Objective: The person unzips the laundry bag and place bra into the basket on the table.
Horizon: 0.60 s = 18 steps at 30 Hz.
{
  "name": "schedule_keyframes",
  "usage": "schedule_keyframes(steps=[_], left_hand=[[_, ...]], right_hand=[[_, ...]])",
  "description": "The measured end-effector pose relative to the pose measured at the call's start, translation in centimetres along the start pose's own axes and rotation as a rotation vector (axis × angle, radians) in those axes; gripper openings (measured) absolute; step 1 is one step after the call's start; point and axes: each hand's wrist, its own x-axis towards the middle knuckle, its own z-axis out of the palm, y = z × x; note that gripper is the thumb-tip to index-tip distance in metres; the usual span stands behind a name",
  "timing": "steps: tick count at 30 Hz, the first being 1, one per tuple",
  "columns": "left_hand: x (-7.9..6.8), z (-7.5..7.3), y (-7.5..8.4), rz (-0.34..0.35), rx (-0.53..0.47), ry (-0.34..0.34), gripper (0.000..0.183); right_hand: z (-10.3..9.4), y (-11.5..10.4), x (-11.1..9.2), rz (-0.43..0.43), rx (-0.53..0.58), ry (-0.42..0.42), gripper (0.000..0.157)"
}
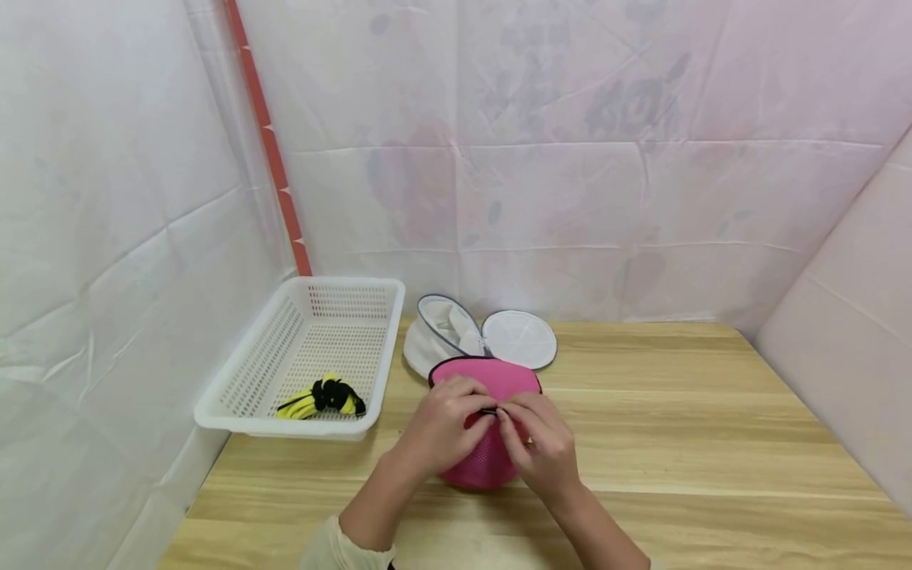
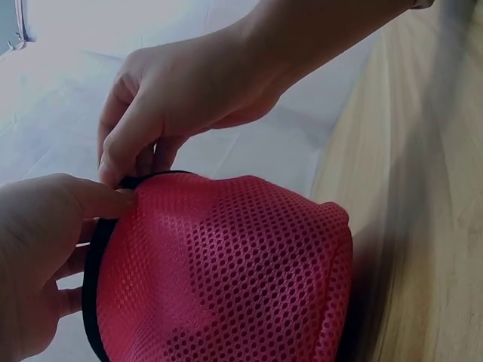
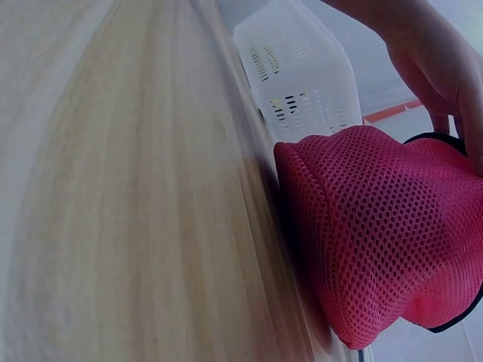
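A pink mesh laundry bag (image 1: pixel 480 463) with black edging stands on the wooden table in front of me. My left hand (image 1: pixel 443 421) pinches its black rim at the near side with thumb and fingers. Right beside it, my right hand (image 1: pixel 547 445) pinches the same rim, the fingertips of both hands nearly meeting. The left wrist view shows the bag's mesh side (image 2: pixel 249 264) below both hands. In the right wrist view its wall (image 3: pixel 377 226) bulges and creases. My fingers cover the small dark part between them.
A white plastic basket (image 1: pixel 390 348) stands at the left, with a yellow and black fabric item (image 1: pixel 324 398) inside. Behind the pink bag lies a white mesh bag (image 1: pixel 420 348), its round lid (image 1: pixel 520 340) folded open. Light sheets hang around the wooden table (image 1: pixel 684 443).
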Motion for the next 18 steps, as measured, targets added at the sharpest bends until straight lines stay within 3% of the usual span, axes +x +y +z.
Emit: schedule_keyframes(steps=[9, 18], left_hand=[[-0.12, 0.14, -0.17, 0.021, -0.030, 0.026, 0.007], [-0.16, -0.34, -0.25, -0.002, -0.066, 0.027, 0.005]], right_hand=[[-0.16, 0.35, -0.02, -0.004, -0.040, 0.015, 0.019], [-0.33, 0.61, 0.02, -0.002, -0.068, 0.039, 0.020]])
